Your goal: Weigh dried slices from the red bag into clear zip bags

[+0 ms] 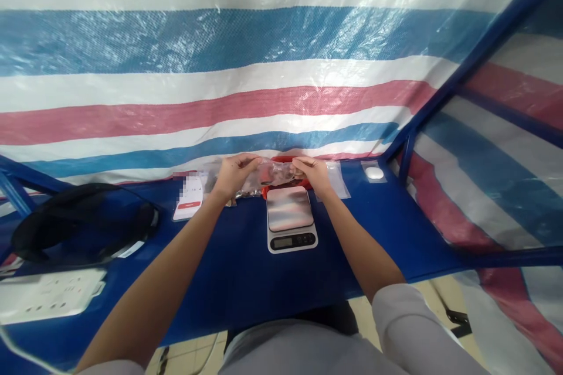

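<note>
A clear plastic bag is stretched between my two hands above the back of the table. My left hand pinches its left end, and my right hand pinches the other end. Some small brownish contents show near my right fingers, too unclear to name. Just in front of the bag stands a white kitchen scale with a shiny metal plate and a small display. Something red lies behind and beneath the bag, mostly covered.
Flat clear bags lie right of my right hand. Farther right is a white rounded object. A white card or phone-like item, a black headset and a white power strip are on the left. Striped sheeting rises behind the table.
</note>
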`<state>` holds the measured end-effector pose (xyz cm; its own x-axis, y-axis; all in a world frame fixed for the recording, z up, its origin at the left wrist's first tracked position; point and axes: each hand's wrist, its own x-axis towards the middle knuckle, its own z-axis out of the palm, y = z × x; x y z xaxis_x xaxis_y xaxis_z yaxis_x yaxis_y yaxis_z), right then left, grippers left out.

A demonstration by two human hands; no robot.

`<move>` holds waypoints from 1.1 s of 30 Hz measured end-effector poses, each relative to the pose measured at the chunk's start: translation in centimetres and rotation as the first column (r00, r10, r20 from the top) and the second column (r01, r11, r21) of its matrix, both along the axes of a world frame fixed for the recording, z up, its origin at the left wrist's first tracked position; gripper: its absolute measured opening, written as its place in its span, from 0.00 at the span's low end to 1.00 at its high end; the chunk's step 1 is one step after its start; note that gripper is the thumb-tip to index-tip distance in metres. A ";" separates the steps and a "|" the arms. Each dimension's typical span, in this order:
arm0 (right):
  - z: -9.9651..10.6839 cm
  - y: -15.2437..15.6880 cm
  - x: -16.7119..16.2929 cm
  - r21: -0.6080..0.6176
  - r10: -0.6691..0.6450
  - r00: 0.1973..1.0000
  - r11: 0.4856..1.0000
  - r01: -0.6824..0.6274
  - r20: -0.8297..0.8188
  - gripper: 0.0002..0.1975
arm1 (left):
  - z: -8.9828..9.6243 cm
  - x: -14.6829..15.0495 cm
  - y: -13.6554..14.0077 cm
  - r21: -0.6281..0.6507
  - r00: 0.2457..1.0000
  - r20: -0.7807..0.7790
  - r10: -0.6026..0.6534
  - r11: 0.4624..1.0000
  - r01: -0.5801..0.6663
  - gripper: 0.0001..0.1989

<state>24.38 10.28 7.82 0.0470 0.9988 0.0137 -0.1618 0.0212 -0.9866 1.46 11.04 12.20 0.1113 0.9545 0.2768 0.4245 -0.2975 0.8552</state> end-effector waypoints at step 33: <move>-4.4 2.5 1.2 -0.049 -0.048 0.992 0.998 0.042 -0.116 0.16 | -3.3 -0.3 1.0 -0.021 0.979 -0.180 0.094 0.995 -0.099 0.19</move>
